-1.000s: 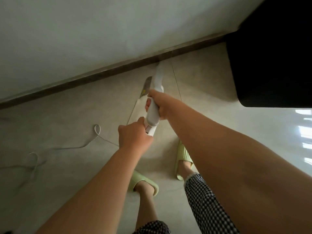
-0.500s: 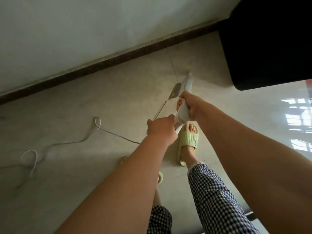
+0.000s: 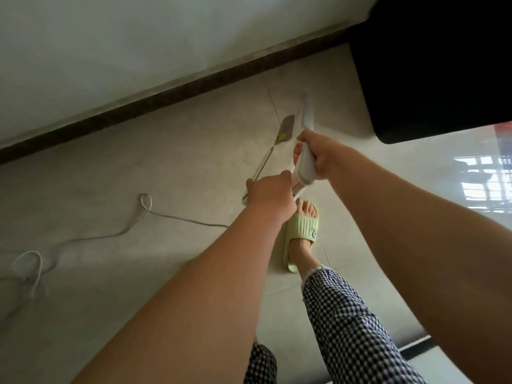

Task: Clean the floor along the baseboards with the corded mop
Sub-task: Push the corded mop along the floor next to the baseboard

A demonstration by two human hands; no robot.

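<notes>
Between the two outstretched forearms, the white plastic handle (image 3: 306, 167) of the corded mop sits in both hands. The right hand (image 3: 318, 153) is wrapped round the smooth, rounded upper grip, fingers curled over its far side. Just below and to its left, the left hand (image 3: 270, 196) is clenched round the lower end of the same handle, knuckles up. Beyond the right hand, the slim shaft (image 3: 306, 115) runs away toward the dark brown baseboard (image 3: 177, 97), its far end blurred. Left of the right hand, a flat grey panel with a yellow spot (image 3: 285, 128) and a thin strip trailing from it stand out against the floor; I cannot tell what part it is. A thin white cord (image 3: 116, 236) snakes across the matte, pale grey tile floor (image 3: 138, 162) well to the left of the left hand, looping twice. Directly beneath the left hand, a ribbed, light green rubber slipper (image 3: 302, 228) holds a bare foot; checked black-and-white trouser legs (image 3: 340, 314) follow below. A large black rounded block (image 3: 432, 65) stands beyond the right hand, against the pale wall (image 3: 110, 37).
</notes>
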